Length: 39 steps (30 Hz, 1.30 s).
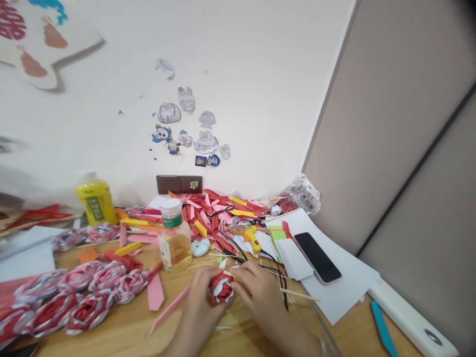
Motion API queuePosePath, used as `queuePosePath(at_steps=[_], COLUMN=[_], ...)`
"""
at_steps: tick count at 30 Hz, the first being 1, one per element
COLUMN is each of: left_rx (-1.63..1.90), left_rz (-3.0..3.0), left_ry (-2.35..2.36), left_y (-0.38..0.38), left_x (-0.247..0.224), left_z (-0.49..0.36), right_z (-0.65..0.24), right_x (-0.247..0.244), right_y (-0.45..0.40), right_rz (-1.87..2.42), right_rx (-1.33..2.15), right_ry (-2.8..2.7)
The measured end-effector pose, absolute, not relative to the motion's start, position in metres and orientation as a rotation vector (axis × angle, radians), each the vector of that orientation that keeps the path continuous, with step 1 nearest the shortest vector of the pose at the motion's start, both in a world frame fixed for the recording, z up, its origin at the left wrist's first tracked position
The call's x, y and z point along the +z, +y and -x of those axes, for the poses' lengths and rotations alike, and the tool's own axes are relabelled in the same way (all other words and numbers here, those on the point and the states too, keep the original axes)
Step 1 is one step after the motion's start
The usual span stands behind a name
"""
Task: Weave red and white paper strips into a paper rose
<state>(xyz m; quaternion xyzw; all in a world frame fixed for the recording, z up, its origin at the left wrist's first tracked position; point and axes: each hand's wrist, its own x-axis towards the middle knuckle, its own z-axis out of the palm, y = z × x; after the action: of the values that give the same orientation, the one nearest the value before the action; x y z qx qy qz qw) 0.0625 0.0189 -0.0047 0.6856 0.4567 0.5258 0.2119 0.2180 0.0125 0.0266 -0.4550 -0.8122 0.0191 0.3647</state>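
Near the table's front edge, my left hand (203, 292) is closed around a small red and white paper rose (222, 288). My right hand (255, 290) is closed on a thin wooden stick (300, 295). One end of the stick lies against the rose's upper edge, and the other juts out to the right past the hand. Fingertips of the right hand are at the flower's right side. Just beyond my hands are a white rounded case (200, 247) and a yellow hot glue gun (247, 235) with a black cord.
A pile of folded paper strips (211, 213) lies against the wall. Finished paper roses (89, 310) sit at the left. A jar of amber liquid (176, 248) and a yellow bottle (95, 201) stand behind. A phone (318, 258) rests on white paper (334, 297); a teal tool (383, 327) lies right.
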Motion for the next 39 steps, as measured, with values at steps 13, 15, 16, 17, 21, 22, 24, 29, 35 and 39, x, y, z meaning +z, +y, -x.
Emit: queuePosePath(at_steps=[13,15,16,17,21,22,24,29,35,39], left_rx=[1.479,1.462,1.458,1.458,1.477,1.479,1.478,1.444,1.417,1.394], left_rz=[-1.933,-1.946,-1.953,-1.959,-1.974,-1.976,-1.977,-1.983,-2.013,-2.026], left_ry=[1.230,1.233,1.236,1.240,1.248,1.247,1.240,1.252,1.257,1.264], left_y=[0.019,0.019,0.018,0.018,0.017,0.017,0.016,0.016,0.015,0.014], left_x=[-0.012,-0.012,-0.012,-0.011,-0.008,-0.007,-0.007,-0.004,-0.002,-0.003], left_z=[-0.062,-0.062,-0.062,-0.062,-0.062,-0.062,-0.062,-0.063,-0.064,-0.063], right_z=[-0.210,-0.210,-0.210,-0.210,-0.212,-0.213,-0.213,-0.210,-0.211,-0.212], right_x=[0.018,0.018,0.018,0.017,0.015,0.014,0.014,0.015,0.013,0.013], right_y=[0.008,0.009,0.009,0.010,0.011,0.010,0.010,0.009,0.010,0.014], right_rz=[1.089,1.087,1.093,1.103,1.127,1.126,1.124,1.130,1.129,1.126], right_rx=[-0.029,-0.043,-0.053,-0.066,-0.148,-0.173,-0.220,-0.284,-0.382,-0.484], right_ry=[-1.990,-1.985,-1.991,-1.999,-2.044,-2.051,-2.062,-2.075,-2.070,-2.048])
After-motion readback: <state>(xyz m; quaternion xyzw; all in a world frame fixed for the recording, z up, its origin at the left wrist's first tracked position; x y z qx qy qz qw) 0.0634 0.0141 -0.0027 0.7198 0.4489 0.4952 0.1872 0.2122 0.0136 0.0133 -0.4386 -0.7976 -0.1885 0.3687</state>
